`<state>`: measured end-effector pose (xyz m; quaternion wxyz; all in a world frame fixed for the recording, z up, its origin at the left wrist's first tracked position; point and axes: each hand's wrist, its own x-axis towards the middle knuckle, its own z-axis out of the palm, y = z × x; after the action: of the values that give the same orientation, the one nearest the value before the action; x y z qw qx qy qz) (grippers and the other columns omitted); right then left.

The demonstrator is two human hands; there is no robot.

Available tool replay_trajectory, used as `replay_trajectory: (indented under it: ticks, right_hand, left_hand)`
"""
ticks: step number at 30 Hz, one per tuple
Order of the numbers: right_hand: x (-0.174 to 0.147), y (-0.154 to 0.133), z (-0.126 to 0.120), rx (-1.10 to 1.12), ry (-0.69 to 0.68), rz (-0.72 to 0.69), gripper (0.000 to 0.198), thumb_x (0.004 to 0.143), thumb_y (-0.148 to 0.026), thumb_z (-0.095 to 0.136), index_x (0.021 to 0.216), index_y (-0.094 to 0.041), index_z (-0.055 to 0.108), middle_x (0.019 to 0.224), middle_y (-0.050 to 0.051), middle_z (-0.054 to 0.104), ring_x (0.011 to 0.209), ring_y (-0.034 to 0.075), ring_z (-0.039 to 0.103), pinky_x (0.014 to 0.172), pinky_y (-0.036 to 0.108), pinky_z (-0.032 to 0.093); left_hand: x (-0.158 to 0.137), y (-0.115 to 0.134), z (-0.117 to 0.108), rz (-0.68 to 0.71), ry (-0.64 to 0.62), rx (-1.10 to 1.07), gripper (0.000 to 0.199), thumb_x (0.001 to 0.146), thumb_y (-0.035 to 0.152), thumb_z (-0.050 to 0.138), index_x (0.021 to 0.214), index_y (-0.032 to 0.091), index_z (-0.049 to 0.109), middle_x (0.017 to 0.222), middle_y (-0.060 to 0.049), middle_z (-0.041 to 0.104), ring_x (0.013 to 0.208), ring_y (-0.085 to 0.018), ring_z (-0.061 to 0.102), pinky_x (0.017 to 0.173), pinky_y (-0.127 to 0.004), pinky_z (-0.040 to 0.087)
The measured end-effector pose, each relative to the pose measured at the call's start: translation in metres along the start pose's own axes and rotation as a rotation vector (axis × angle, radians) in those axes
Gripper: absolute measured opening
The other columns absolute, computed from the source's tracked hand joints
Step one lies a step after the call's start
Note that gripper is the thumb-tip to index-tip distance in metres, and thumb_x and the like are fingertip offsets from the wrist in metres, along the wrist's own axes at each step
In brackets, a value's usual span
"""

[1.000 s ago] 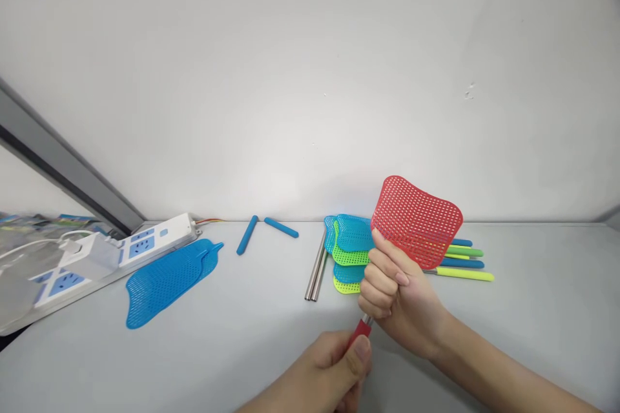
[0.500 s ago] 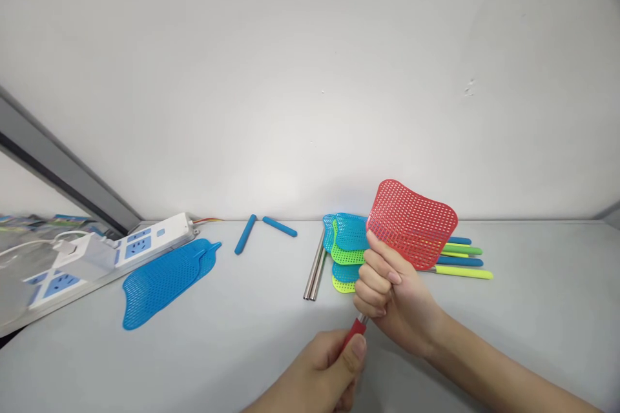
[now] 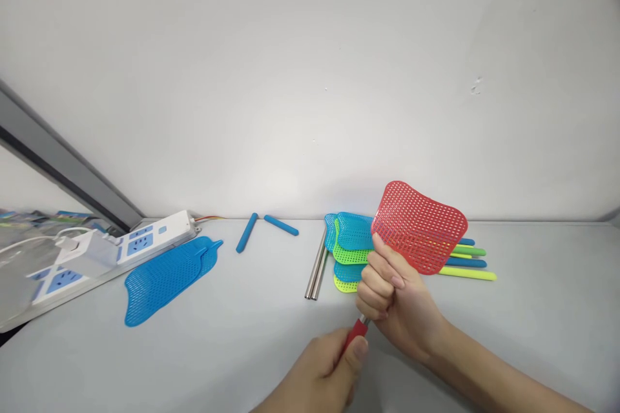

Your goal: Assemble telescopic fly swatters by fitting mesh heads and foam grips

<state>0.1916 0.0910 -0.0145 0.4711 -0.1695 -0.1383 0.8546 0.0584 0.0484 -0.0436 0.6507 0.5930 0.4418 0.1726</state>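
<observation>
Between both hands is a red fly swatter [image 3: 421,226], its perforated head tilted up to the right. My left hand [image 3: 327,364] is closed around its red handle, low in the middle. Higher up, my right hand [image 3: 392,287] wraps the metal rod just below the swatter head, hiding most of the rod. Behind the right hand lies a stack of fly swatters [image 3: 352,257] in blue, green and yellow, their handles pointing right. Two bare metal rods [image 3: 316,271] lie beside the stack on its left.
Two loose blue handles [image 3: 247,233] lie near the wall. Further left, blue swatter heads [image 3: 165,281] rest overlapped against a white power strip [image 3: 167,231] with a plugged-in adapter and cable. The grey table [image 3: 232,310] meets a pale wall at the back.
The red swatter head has swung slightly to the right and tilted a little. Both hands keep their grip, and the whole view has shifted slightly.
</observation>
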Motion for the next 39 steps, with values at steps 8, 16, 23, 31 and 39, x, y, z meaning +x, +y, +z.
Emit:
replay_trajectory:
  ticks: [8,16,23,31,39]
  right_hand:
    - [-0.001,0.018,-0.009,0.087,0.083,-0.067,0.05,0.077,-0.038,0.049,0.043,-0.018,0.018,0.037,-0.009,0.012,0.033,0.005,0.008,0.034,0.02,0.009]
    - [-0.002,0.015,-0.004,0.019,0.095,-0.1,0.05,0.076,-0.038,0.05,0.042,-0.017,0.019,0.038,-0.008,0.012,0.034,0.005,0.009,0.034,0.02,0.009]
    - [-0.005,0.013,-0.002,-0.051,0.066,-0.073,0.049,0.078,-0.037,0.047,0.043,-0.017,0.02,0.038,-0.008,0.013,0.035,0.005,0.01,0.036,0.021,0.01]
    - [-0.002,0.016,-0.006,-0.074,0.072,-0.044,0.045,0.08,-0.038,0.044,0.046,-0.017,0.023,0.04,-0.008,0.015,0.036,0.005,0.011,0.036,0.021,0.011]
    - [-0.001,0.019,-0.009,-0.08,0.081,0.014,0.045,0.078,-0.037,0.047,0.045,-0.017,0.023,0.039,-0.009,0.014,0.035,0.004,0.01,0.034,0.019,0.01]
  left_hand:
    - [-0.008,0.0,0.007,0.006,0.169,0.364,0.032,0.083,0.045,0.026,0.065,0.019,0.035,0.054,0.003,0.034,0.049,-0.011,0.029,0.048,-0.024,0.02]
    - [-0.006,-0.002,0.008,0.014,0.188,0.403,0.024,0.084,0.037,0.024,0.072,0.019,0.036,0.055,0.003,0.036,0.048,-0.012,0.031,0.048,-0.024,0.02]
    - [-0.004,-0.004,0.006,0.048,0.138,0.407,0.027,0.084,0.04,0.024,0.07,0.02,0.033,0.051,0.005,0.029,0.045,-0.011,0.026,0.046,-0.024,0.018]
    - [-0.001,-0.01,0.005,0.077,0.136,0.39,0.04,0.081,0.055,0.017,0.07,0.02,0.034,0.054,0.004,0.03,0.047,-0.011,0.028,0.046,-0.023,0.017]
    - [-0.002,-0.018,0.012,0.008,0.166,0.345,0.038,0.08,0.055,0.022,0.069,0.02,0.034,0.056,0.002,0.036,0.048,-0.012,0.027,0.047,-0.024,0.016]
